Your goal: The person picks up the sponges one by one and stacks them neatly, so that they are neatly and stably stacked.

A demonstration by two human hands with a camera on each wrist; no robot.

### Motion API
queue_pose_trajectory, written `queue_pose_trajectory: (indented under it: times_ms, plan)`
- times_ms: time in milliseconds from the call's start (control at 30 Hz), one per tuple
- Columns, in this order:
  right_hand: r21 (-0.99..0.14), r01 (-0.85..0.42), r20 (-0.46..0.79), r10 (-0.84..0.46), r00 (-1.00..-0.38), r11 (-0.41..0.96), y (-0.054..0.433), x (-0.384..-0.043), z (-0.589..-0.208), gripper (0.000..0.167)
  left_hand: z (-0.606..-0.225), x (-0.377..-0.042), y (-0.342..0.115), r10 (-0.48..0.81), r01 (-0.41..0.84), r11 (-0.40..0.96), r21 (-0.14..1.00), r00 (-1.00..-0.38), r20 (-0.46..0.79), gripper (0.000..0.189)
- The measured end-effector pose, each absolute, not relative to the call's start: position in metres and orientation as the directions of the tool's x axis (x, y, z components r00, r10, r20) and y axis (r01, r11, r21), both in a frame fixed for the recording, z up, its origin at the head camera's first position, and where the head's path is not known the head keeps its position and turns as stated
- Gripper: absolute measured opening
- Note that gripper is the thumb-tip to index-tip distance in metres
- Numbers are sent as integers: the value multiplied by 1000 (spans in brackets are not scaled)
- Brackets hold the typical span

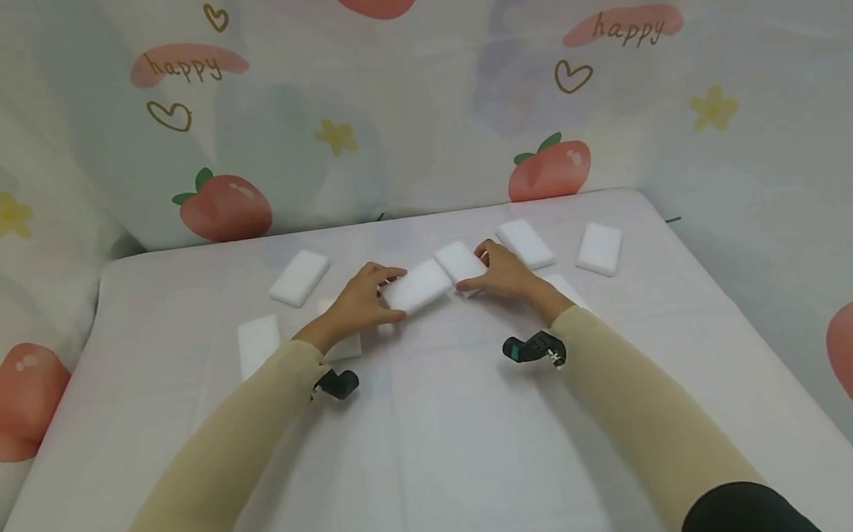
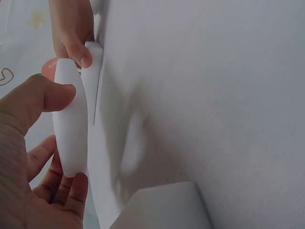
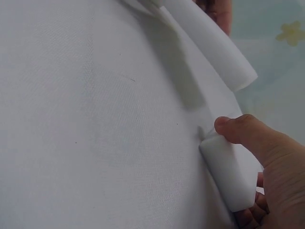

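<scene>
My left hand (image 1: 357, 298) grips a white rectangular sponge (image 1: 419, 287) by its end, thumb on the near edge and fingers on the far one. In the left wrist view this sponge (image 2: 71, 129) is held above the white cloth, seen edge-on. My right hand (image 1: 508, 274) holds a second white sponge (image 1: 459, 260) between thumb and fingers. From the right wrist, the thumb lies on the near edge of that sponge (image 3: 228, 171), which is low over the cloth. The two held sponges overlap at their ends in the head view.
More white sponges lie spread on the cloth-covered table (image 1: 442, 465): one at back left (image 1: 300, 277), one at left (image 1: 259, 344), one partly under the left hand (image 1: 344, 348), one behind the right hand (image 1: 526, 243), one at far right (image 1: 600, 249). A printed curtain (image 1: 415, 116) stands behind.
</scene>
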State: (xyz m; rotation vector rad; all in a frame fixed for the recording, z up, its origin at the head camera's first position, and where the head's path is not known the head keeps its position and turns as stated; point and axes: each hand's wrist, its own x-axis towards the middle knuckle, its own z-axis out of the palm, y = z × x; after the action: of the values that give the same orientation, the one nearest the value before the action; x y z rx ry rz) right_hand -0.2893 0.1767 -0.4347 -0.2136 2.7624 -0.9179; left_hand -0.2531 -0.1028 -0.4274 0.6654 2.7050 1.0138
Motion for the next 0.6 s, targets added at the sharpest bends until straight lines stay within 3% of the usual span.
queue_pose_trajectory:
  times_ms: [600]
  plan:
    - [-602, -78, -165, -220, -961, 795, 178, -291, -437, 72, -438, -234, -87, 556, 397, 627, 670, -831, -27, 67]
